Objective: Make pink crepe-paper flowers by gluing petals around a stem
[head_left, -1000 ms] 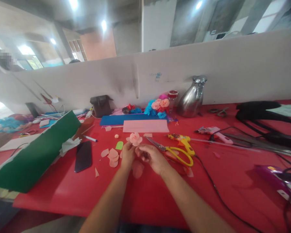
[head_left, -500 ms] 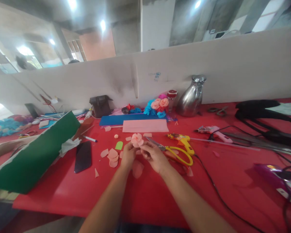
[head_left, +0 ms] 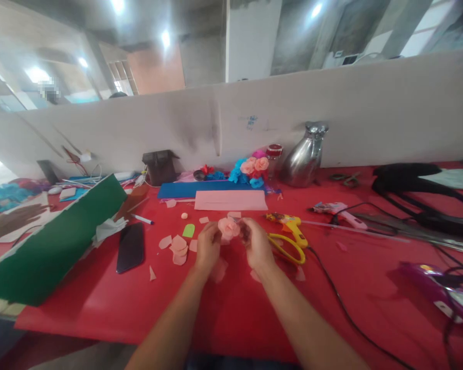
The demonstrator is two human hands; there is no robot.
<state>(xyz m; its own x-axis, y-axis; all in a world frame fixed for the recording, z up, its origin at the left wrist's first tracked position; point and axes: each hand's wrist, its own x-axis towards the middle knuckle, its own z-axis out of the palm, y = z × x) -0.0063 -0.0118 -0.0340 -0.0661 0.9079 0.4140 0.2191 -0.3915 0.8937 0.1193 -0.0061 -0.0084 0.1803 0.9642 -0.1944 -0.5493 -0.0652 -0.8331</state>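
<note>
A pink paper flower [head_left: 228, 227] is held up over the red table between my two hands. My left hand [head_left: 208, 251] closes its fingers on the flower's left side. At the right edge of the petals, the bent fingers of my right hand [head_left: 258, 249] pinch the flower too. Cut pink paper petals [head_left: 179, 244] lie in a small pile to the left, near a green paper piece [head_left: 189, 230]. Yellow-handled scissors [head_left: 287, 255] rest just right of my right hand, which hides their blades. Beside them lies a yellow glue gun [head_left: 295, 230].
Folded pink paper [head_left: 230, 200] and blue paper [head_left: 177, 190] lie behind. Finished paper flowers [head_left: 250, 169] stand by a steel jug [head_left: 305, 156]. A phone [head_left: 130, 247] and a green board [head_left: 61, 246] are left, with another person's hand behind it. A cord [head_left: 343, 303] crosses the right side.
The flower has moved slightly right and turned. My right hand has shifted right and risen to its edge, now covering the scissor blades. Behind the board, another person's hand has come into view.
</note>
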